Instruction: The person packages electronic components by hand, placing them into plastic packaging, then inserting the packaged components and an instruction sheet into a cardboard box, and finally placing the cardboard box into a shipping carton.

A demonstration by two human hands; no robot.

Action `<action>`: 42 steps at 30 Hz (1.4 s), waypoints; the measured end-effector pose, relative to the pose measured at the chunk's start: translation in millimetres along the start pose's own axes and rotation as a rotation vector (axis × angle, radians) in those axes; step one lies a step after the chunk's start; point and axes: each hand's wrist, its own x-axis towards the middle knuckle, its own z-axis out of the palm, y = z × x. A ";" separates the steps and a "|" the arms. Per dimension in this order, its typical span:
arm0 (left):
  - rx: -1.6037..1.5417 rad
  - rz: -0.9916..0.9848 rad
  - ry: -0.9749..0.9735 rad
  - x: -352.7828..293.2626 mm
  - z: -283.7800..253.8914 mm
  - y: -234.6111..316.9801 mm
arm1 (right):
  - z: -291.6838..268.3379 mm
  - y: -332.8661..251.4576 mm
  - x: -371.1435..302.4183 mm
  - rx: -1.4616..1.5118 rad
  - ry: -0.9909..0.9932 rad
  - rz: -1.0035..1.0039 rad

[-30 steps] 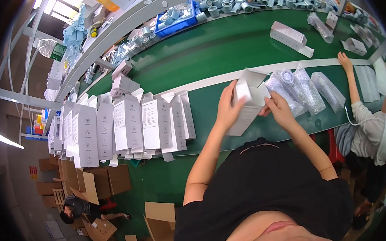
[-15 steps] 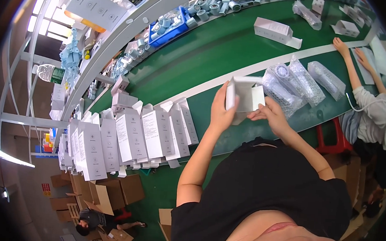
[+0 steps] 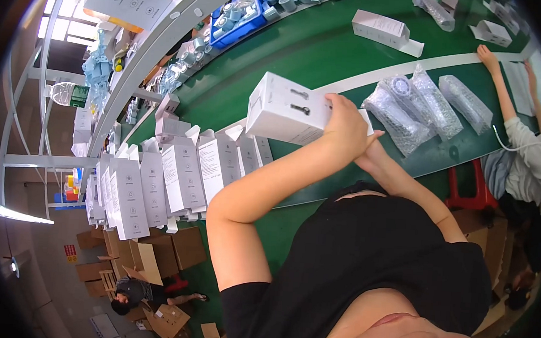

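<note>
The left hand (image 3: 347, 129) clasps one end of a white rectangular cardboard box (image 3: 284, 113) printed with dark pictures. The box is tilted above the dark-green work table (image 3: 309, 193), its other end directed leftward. The right hand (image 3: 372, 153) is positioned at the clasped end, partly hidden behind the left; whether its fingers pinch anything cannot be told. Transparent bubble-wrapped bundles (image 3: 434, 104) lie to the right. White upright cardboard boxes (image 3: 182, 177) stand in a row at left.
</note>
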 end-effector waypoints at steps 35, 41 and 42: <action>-1.763 -0.522 0.598 -33.3 149.9 -20.0 | 60.9 -132.4 -16.9 -1.178 -0.337 -0.334; -2.123 -0.497 0.404 -33.8 151.5 -10.2 | 167.5 -110.6 -1.0 -2.840 -0.842 -0.468; -2.076 -0.493 0.530 -30.0 153.6 -4.2 | 167.8 -103.4 2.1 -2.874 -0.938 -0.409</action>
